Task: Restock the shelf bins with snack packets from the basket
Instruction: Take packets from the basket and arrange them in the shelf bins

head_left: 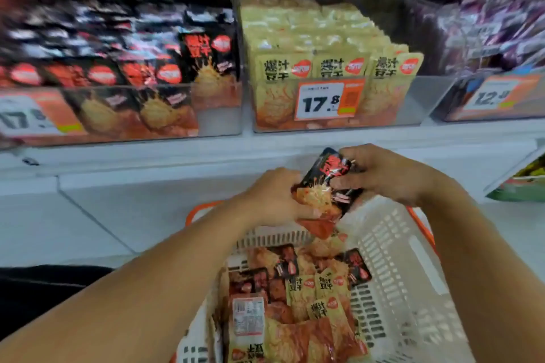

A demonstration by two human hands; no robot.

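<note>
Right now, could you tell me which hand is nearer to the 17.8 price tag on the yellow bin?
Right. The right hand sits just below and right of the price tag; the left hand is lower and further left. Both hold a black packet.

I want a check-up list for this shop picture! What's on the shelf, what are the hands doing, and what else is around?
Surface: white shelf carrying clear bins.
Job's things: black packets held above the basket; black and yellow packets mixed inside it. Black bin left, yellow bin middle, both well stocked.
Clutter: nothing seen.
Hands: left hand and right hand both grip the black packets.
Cables: nothing seen.
Surroundings: price tag reading 17.8; purple bin right, blurred.
</note>
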